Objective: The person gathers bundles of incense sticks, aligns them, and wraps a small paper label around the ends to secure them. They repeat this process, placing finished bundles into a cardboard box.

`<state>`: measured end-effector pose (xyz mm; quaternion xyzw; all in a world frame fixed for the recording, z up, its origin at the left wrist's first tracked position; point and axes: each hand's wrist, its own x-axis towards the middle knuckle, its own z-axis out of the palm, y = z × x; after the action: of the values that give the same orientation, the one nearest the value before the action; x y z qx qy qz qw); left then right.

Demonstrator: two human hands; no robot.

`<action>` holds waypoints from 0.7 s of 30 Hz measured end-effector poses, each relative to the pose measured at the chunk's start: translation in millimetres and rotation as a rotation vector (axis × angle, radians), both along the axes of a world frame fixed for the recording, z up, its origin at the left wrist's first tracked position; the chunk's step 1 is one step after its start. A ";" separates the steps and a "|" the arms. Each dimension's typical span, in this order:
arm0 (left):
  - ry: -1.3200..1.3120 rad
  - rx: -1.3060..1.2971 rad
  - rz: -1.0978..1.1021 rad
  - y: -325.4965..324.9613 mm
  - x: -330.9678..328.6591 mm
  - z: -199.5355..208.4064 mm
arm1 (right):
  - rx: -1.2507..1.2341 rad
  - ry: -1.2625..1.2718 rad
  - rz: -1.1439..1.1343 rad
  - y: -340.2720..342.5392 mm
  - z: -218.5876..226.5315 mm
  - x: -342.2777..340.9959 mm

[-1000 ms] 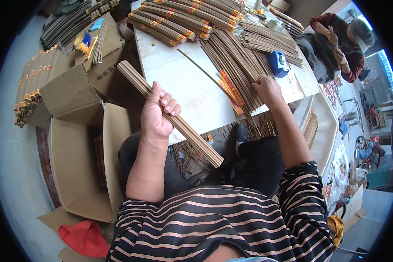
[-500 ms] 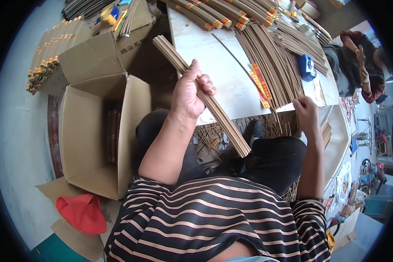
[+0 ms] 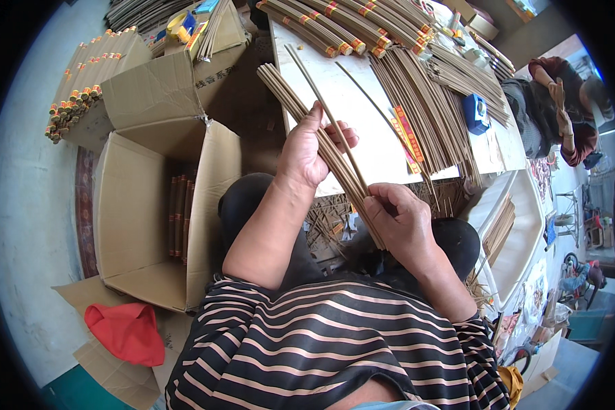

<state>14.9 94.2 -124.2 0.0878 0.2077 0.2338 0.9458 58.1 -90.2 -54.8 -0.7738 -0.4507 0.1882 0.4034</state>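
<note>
A bundle of thin brown incense sticks [image 3: 280,87] slants in front of me, with the fingers of my left hand [image 3: 303,156] closed round its middle. My right hand [image 3: 403,220] pinches the lower end of a stick or two [image 3: 309,82] lying along the bundle's right side, the upper end standing apart from it. Whether my right fingers also touch the bundle is hidden. On the white table [image 3: 307,68] ahead lies a wide layer of loose incense sticks [image 3: 417,102]. A red and yellow paper strip [image 3: 408,133] rests at its left edge.
Wrapped incense bundles [image 3: 345,31] line the table's far side; a blue box-shaped object [image 3: 476,113] sits on the right. An open cardboard box [image 3: 137,232] with several dark red bundles stands at left, near a red cloth [image 3: 124,333]. A white bin [image 3: 516,239] holds sticks. Another person [image 3: 574,102] is far right.
My right hand has come from the table's near right edge to the bundle's lower end, bringing a stick or two. My left hand still holds the bundle, its fingers now less tightly curled.
</note>
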 end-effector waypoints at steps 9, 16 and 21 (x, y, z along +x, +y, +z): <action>-0.025 -0.112 0.056 2.2 -1.6 -3.2 | 0.021 -0.133 -0.051 5.3 0.2 -7.1; 0.059 -0.019 0.055 1.2 -0.2 -2.0 | 0.043 -0.277 0.015 5.3 -4.9 -6.0; 0.089 0.004 0.050 2.6 -2.5 0.7 | 0.066 -0.097 0.023 6.0 -1.2 -5.8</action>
<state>12.3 96.8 -123.5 0.0950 0.2510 0.2538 0.9293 52.4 -84.2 -56.0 -0.7629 -0.4847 0.1399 0.4042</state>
